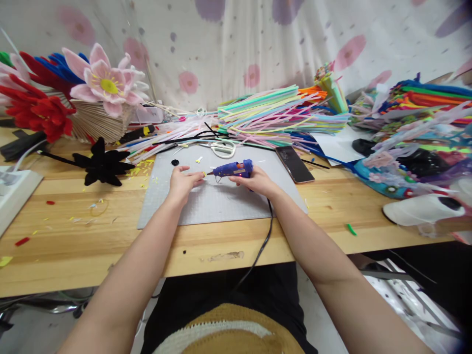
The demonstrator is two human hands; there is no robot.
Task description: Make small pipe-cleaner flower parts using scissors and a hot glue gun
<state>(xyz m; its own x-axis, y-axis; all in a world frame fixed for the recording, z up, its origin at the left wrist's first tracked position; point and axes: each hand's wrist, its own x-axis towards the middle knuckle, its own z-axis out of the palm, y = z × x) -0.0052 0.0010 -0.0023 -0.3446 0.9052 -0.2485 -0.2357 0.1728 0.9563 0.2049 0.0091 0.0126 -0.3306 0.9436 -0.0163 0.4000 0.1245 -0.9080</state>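
A blue glue gun (233, 169) is gripped in my right hand (257, 182), its nozzle pointing left. Its tip is at the fingertips of my left hand (184, 183), where a tiny yellow piece (204, 174) shows between closed fingers. Both hands are above a grey cutting mat (228, 206). A small black round piece (175, 162) lies on the mat, just beyond my left hand. White-handled scissors (223, 149) rest at the mat's far edge. A black fuzzy flower (101, 162) on a stem lies to the left.
A phone (295, 164) lies on the mat's right edge. Pastel pipe cleaners (265, 113) are heaped behind. Pink (106, 83) and red flowers (39, 108) stand at the left, a white power strip (18, 194) below them. The gun's black cord (266, 241) hangs over the wooden table's (228, 253) front edge.
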